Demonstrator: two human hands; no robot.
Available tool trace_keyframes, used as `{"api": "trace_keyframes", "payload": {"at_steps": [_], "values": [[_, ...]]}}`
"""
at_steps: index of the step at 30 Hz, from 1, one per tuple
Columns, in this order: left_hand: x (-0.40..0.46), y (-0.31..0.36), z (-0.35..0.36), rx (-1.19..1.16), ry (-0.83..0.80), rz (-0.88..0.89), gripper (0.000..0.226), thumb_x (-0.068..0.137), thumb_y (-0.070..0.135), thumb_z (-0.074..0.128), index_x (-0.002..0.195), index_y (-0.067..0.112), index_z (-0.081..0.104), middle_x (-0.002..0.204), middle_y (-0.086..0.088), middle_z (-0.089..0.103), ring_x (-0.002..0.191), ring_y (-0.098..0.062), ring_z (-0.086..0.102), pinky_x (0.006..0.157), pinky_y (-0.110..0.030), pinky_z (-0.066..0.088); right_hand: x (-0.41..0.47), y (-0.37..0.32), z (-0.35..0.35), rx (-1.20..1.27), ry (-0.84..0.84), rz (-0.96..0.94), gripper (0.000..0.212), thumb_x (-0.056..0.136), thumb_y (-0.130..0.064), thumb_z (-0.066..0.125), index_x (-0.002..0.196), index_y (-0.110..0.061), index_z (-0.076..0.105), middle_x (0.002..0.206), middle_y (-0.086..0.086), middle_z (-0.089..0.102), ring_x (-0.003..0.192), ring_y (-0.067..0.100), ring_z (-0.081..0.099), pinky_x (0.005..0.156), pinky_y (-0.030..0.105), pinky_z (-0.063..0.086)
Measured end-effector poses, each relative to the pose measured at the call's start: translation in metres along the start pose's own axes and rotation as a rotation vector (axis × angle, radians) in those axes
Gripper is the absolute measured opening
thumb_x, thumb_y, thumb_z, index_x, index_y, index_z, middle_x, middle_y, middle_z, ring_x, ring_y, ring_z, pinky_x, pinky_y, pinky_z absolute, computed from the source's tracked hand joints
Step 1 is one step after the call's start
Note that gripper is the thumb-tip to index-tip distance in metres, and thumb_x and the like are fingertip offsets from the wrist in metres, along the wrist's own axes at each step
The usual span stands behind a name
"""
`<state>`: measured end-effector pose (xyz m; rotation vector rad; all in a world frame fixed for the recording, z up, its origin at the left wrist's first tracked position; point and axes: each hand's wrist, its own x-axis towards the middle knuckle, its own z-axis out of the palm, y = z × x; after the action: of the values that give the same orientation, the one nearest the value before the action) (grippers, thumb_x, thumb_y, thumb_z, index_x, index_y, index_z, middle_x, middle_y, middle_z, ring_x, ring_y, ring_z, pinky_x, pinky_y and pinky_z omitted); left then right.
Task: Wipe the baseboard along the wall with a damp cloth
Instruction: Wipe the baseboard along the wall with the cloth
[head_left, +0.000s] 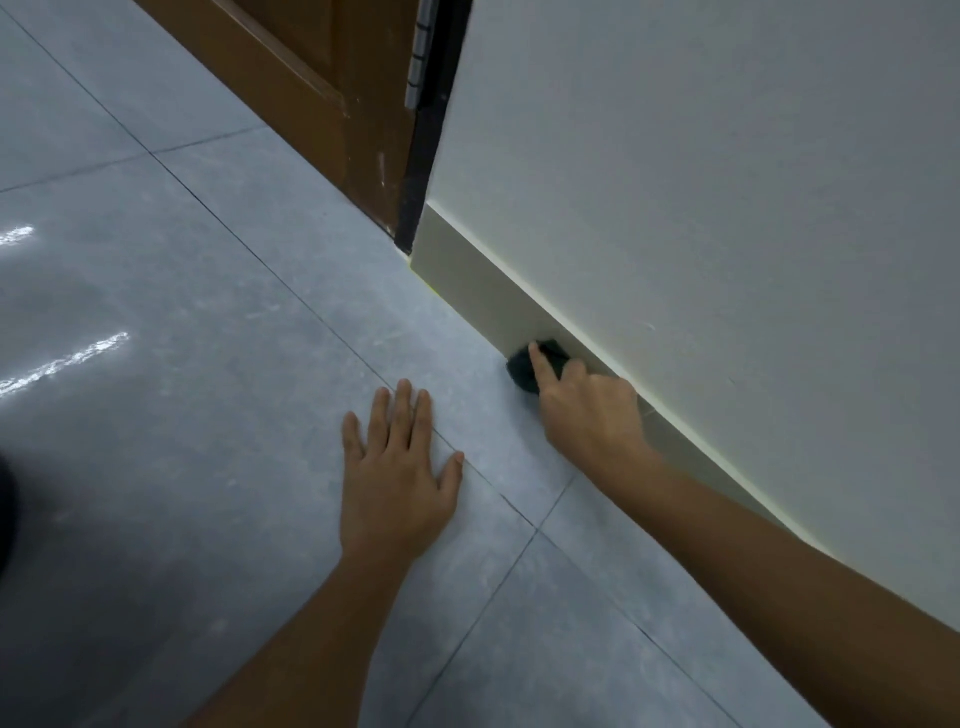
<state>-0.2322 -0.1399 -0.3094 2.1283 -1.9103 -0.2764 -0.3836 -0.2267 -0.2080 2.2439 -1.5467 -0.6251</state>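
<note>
Pressing dark cloth (537, 365) against baseboard (467, 280) w/ right hand (589, 410), just above the floor (182, 338) line. Index finger (540, 371) stretching out straight over the cloth, other fingers curling around its back edge, so cloth pinned btwn fingers and baseboard. Cloth bunched into a small wad, touching baseboard, lower edge at or near the tile; can't tell if actually resting on it. Sitting roughly midway along the visible baseboard run, well apart from the door frame (423, 156).

Bracing left hand (397, 475) flat on the floor, palm down, fingers spread wide and fully open, holding nothing. Lying near the right hand, on the side away from the wall (701, 182), thumb tip crossing a grout line.

Baseboard running diagonally from the black door frame down toward lower right, pale strip under a light wall. Brown wooden door (322, 78) standing at upper left, silver hinge (420, 52) showing by the frame. Grey glossy tiles catching light glare at far left.
</note>
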Motion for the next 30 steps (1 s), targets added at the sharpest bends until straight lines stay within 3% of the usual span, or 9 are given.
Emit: {"api": "trace_keyframes", "payload": {"at_steps": [3,9,14,18,24,30], "values": [[0.0,0.001,0.0,-0.001,-0.001,0.002,0.071,0.09,0.052,0.024,0.148,0.011,0.022,0.156,-0.012,0.019,0.144,-0.029,0.015,0.115,-0.053,0.01,0.02,-0.01,-0.013,0.026,0.053,0.037,0.065,0.096,-0.011,0.034,0.154,-0.016,0.005,0.106,0.014,0.056,0.058,0.022,0.041,0.04,0.025,0.02],[0.001,0.001,0.0,0.01,0.005,0.006,0.072,0.09,0.052,0.025,0.148,0.011,0.019,0.156,-0.012,0.017,0.144,-0.029,0.013,0.115,-0.053,0.008,0.015,-0.026,0.016,0.129,-0.055,0.049,0.066,0.096,-0.013,0.036,0.154,-0.018,0.003,0.11,0.014,0.058,0.068,0.024,0.057,0.041,0.026,0.022],[0.0,0.001,0.0,0.019,-0.008,0.005,0.073,0.089,0.054,0.023,0.149,0.012,0.019,0.157,-0.012,0.015,0.145,-0.029,0.012,0.115,-0.053,0.008,-0.025,-0.001,0.03,0.114,-0.102,0.1,0.066,0.097,-0.014,0.035,0.154,-0.022,0.003,0.104,0.012,0.057,0.048,0.016,0.035,0.04,0.025,0.022],[0.001,0.002,-0.001,0.031,-0.017,0.003,0.074,0.089,0.056,0.019,0.15,0.014,0.014,0.158,-0.011,0.012,0.145,-0.028,0.007,0.115,-0.051,0.004,-0.022,0.007,0.016,0.124,0.013,0.133,0.064,0.097,-0.015,0.035,0.154,-0.021,0.006,0.101,0.011,0.055,0.043,0.015,0.024,0.04,0.025,0.02],[0.0,0.002,0.0,0.009,-0.018,0.005,0.075,0.088,0.057,0.019,0.15,0.014,0.013,0.158,-0.01,0.01,0.145,-0.027,0.005,0.116,-0.051,0.003,0.004,-0.011,0.017,0.148,0.007,0.088,0.065,0.098,-0.015,0.036,0.154,-0.02,0.003,0.105,0.013,0.056,0.043,0.016,0.027,0.039,0.025,0.022],[0.0,0.0,0.0,0.016,-0.009,0.008,0.075,0.088,0.057,0.02,0.15,0.015,0.013,0.158,-0.01,0.01,0.145,-0.027,0.006,0.115,-0.051,0.003,-0.034,0.003,0.045,0.167,-0.101,0.119,0.065,0.098,-0.016,0.034,0.154,-0.023,0.002,0.11,0.013,0.056,0.05,0.018,0.038,0.043,0.026,0.031]]}}
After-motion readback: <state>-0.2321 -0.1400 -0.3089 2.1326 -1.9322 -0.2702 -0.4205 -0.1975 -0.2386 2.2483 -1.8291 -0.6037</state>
